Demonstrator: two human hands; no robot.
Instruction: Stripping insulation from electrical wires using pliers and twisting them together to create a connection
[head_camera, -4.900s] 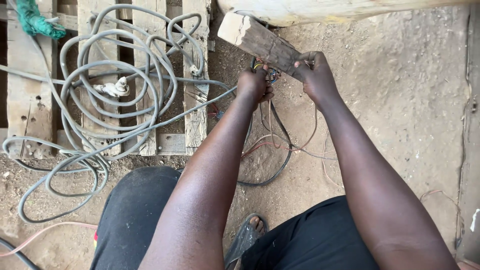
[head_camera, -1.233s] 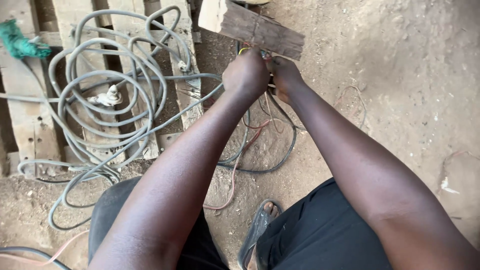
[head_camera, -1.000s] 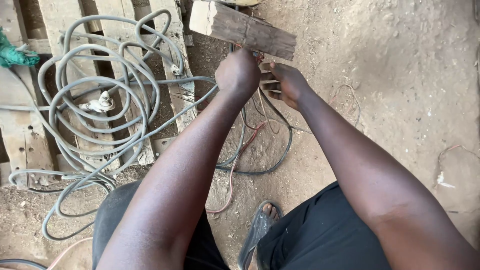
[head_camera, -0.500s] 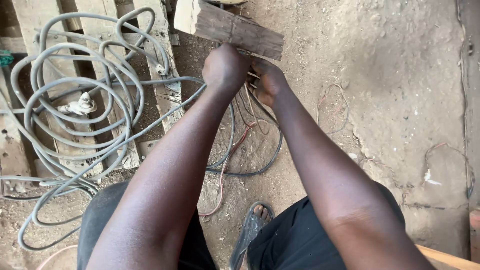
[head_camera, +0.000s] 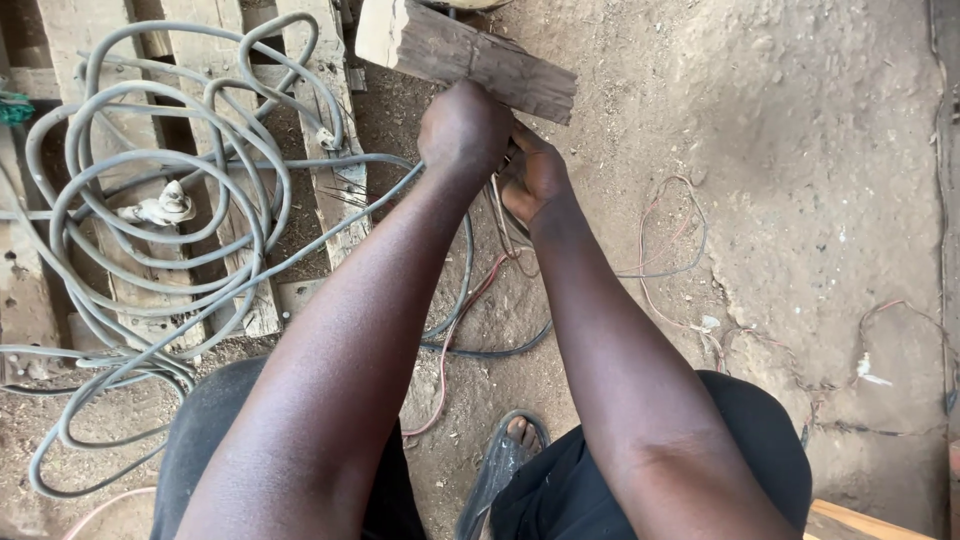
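Where the two hands meet, just under the near edge of a wood block (head_camera: 470, 60), most of what they do is hidden. The left hand (head_camera: 463, 128) is closed into a fist with its back to the camera, so its fingers cannot be seen; what it grips I cannot tell. The right hand (head_camera: 535, 175) lies just beside it, touching it, with the fingers curled toward the left hand, and thin wires (head_camera: 495, 215) come out from between the two hands and run down toward the person. Whether the right hand pinches these wires or only rests on them cannot be made out. The wires go on over the dirt floor (head_camera: 800, 150), one reddish and one dark, and partly vanish behind the left forearm. On the left, a grey cable (head_camera: 150, 250) lies in loose coils on a pallet (head_camera: 320, 100), and one strand of it passes behind the left arm. A white knot (head_camera: 160, 208) of something sits among the coils, too small to tell. Near the bottom, a sandal (head_camera: 505, 455) with toes shows between the dark trousers. More thin wire (head_camera: 680, 230) lies loose at the right, well apart from the hands.
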